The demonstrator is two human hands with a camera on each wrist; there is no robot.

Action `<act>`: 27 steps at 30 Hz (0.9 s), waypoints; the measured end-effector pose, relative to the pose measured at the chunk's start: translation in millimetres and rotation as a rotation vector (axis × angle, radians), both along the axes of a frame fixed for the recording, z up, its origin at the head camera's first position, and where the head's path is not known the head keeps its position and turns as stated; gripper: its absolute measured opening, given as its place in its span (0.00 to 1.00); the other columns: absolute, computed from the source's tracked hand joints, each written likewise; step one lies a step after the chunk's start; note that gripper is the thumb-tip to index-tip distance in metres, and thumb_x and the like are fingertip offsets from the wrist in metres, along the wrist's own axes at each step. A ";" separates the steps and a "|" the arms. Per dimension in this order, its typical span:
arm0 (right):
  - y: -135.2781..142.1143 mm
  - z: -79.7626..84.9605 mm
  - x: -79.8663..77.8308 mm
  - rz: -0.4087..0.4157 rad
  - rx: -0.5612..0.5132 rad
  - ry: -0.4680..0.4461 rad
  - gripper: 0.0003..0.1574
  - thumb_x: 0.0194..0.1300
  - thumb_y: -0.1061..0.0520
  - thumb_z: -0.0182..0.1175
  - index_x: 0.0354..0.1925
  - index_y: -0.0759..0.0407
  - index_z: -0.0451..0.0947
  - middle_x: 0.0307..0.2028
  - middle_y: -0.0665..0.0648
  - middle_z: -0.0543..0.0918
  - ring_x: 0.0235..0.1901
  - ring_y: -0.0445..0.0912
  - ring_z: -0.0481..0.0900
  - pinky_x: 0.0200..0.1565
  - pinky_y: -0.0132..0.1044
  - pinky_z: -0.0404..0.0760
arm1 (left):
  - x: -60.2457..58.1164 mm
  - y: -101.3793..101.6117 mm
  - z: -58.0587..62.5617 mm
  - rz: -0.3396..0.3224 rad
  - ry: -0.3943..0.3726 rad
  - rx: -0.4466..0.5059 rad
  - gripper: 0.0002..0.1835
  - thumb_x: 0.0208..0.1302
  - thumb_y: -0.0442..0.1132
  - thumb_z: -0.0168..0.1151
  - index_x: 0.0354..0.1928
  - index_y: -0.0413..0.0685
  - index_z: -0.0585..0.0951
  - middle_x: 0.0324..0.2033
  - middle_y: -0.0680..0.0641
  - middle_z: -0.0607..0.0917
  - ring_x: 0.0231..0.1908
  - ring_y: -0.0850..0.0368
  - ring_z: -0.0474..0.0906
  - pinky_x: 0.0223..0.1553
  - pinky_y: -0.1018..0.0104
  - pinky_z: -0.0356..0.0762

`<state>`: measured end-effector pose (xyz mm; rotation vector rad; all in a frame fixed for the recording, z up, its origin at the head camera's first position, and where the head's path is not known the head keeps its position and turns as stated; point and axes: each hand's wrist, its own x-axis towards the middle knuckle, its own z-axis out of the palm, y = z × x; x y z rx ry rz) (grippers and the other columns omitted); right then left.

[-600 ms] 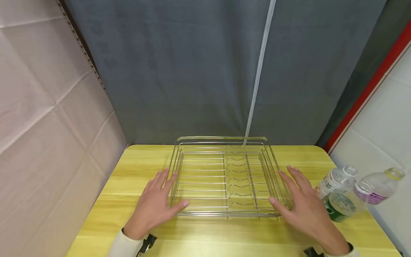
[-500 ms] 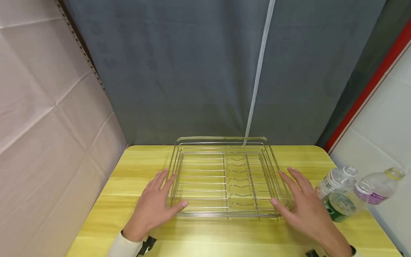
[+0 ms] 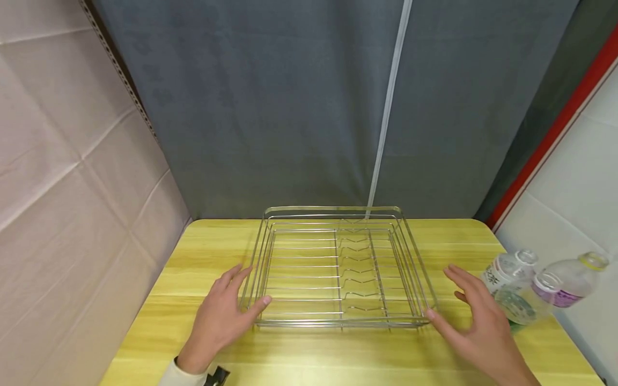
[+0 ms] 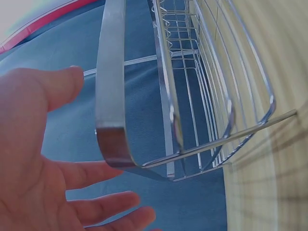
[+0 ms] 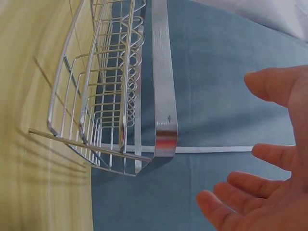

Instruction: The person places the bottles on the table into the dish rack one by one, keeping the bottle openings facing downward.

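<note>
A silver wire dish rack (image 3: pixel 338 324) sits on the wooden table, with wavy wires along the right of its base. My left hand (image 3: pixel 218 324) is at its front left corner, fingers relaxed and thumb apart. In the left wrist view, that hand (image 4: pixel 33 178) lies beside the flat metal rim (image 4: pixel 110 72); whether the index fingertip touches it I cannot tell. Off the front right corner is my right hand (image 3: pixel 483 327), fingers loosely bent. A gap separates the right hand (image 5: pixel 291 197) from the rim (image 5: pixel 163 77) in the right wrist view. Neither hand holds anything.
At the table's right side stand a bottle with a white label (image 3: pixel 494 276), one with a green label partly behind my right hand, and one with a purple label (image 3: pixel 567 298). A grey curtain (image 3: pixel 289 107) hangs behind the table (image 3: pixel 203 241).
Both hands have drawn away from the rack's sides, the left toward the left and nearer me, the right toward the right. The rack stays in place.
</note>
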<state>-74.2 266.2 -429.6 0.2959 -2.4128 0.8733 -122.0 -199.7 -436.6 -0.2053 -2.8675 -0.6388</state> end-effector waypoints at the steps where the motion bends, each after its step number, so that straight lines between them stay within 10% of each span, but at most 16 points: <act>1: 0.7 -0.4 1.9 -0.008 -0.016 -0.004 0.62 0.46 0.61 0.86 0.76 0.56 0.69 0.68 0.66 0.75 0.65 0.20 0.63 0.58 0.05 0.61 | 0.7 -0.5 -0.7 0.000 0.001 0.008 0.46 0.66 0.73 0.63 0.75 0.49 0.73 0.76 0.38 0.71 0.71 0.33 0.72 0.62 0.30 0.76; 13: 5.0 0.7 26.1 -0.225 -0.187 0.012 0.59 0.40 0.74 0.84 0.71 0.52 0.77 0.62 0.31 0.76 0.56 0.18 0.73 0.51 0.09 0.73 | 8.1 -9.1 -5.4 0.000 -0.179 0.299 0.38 0.71 0.65 0.66 0.74 0.52 0.73 0.70 0.40 0.76 0.65 0.40 0.79 0.54 0.45 0.87; 27: 18.9 1.4 38.7 -0.428 -0.395 0.171 0.40 0.43 0.81 0.75 0.58 0.69 0.84 0.50 0.34 0.84 0.50 0.27 0.81 0.45 0.11 0.78 | 9.5 -13.3 -8.6 -0.007 -0.324 0.564 0.39 0.66 0.54 0.75 0.75 0.56 0.71 0.74 0.43 0.73 0.67 0.41 0.78 0.52 0.56 0.88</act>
